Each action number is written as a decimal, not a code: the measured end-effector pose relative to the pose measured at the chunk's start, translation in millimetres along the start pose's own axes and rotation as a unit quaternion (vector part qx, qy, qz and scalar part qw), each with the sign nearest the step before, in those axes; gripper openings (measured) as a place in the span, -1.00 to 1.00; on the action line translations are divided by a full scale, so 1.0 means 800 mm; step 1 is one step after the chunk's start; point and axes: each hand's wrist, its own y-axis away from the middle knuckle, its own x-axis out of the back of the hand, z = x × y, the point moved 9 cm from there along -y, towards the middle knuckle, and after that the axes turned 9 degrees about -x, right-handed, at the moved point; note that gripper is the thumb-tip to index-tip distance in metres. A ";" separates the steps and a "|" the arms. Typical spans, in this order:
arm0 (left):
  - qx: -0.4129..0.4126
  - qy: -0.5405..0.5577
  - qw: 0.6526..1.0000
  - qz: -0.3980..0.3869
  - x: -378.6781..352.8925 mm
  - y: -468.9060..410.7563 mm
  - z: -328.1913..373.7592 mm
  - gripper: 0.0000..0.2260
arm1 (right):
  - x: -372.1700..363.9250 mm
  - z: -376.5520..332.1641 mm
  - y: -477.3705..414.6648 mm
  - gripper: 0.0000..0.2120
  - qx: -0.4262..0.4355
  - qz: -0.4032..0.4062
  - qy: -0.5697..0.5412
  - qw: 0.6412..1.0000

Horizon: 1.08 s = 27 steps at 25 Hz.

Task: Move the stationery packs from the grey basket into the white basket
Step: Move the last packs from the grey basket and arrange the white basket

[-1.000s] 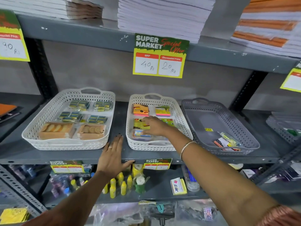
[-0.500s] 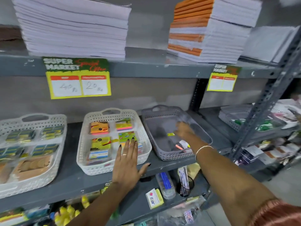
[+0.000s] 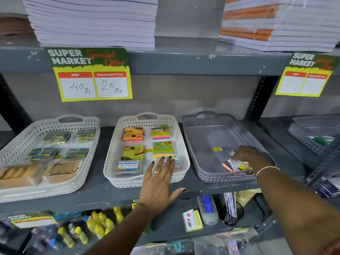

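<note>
The grey basket (image 3: 191, 124) stands at the right of the middle shelf. Near its front right corner lies a stationery pack (image 3: 232, 165) with an orange edge and a clear wrapper. My right hand (image 3: 247, 155) is inside the grey basket with its fingers closed on that pack. The white basket (image 3: 112, 161) stands to its left and holds several sticky-note packs and clear boxes. My left hand (image 3: 159, 183) rests flat with spread fingers on the white basket's front right rim and holds nothing.
A second white basket (image 3: 11, 146) of clips and wooden pieces stands at the far left. Paper stacks (image 3: 92, 21) fill the shelf above, with price tags (image 3: 92, 74) hanging down. Glue bottles (image 3: 99, 225) and erasers crowd the shelf below. A steel upright (image 3: 257, 96) stands right of the grey basket.
My right hand went from the white basket into the grey basket and closed on a pack. My left hand slid from the shelf edge onto the white basket's front rim.
</note>
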 end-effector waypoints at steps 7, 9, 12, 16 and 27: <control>0.004 0.000 1.000 -0.018 -0.001 0.000 -0.001 -0.23 | 0.019 -0.017 0.015 -0.36 -0.011 0.012 -0.035 0.999; -0.001 0.002 1.000 -0.021 -0.001 0.000 0.000 -0.23 | 0.040 -0.044 0.030 -0.38 0.022 0.041 -0.053 0.997; -0.013 0.002 1.000 -0.018 0.002 0.001 0.003 -0.24 | 0.081 -0.107 0.077 -0.45 0.081 0.091 -0.068 0.990; -0.016 -0.022 0.999 0.032 0.024 0.014 -0.011 -0.28 | 0.127 -0.225 0.153 -0.42 0.186 0.141 -0.109 0.966; 0.204 -0.050 0.977 0.025 0.081 0.230 -0.348 -0.18 | 0.046 -0.548 0.368 -0.35 0.427 0.106 -0.084 0.894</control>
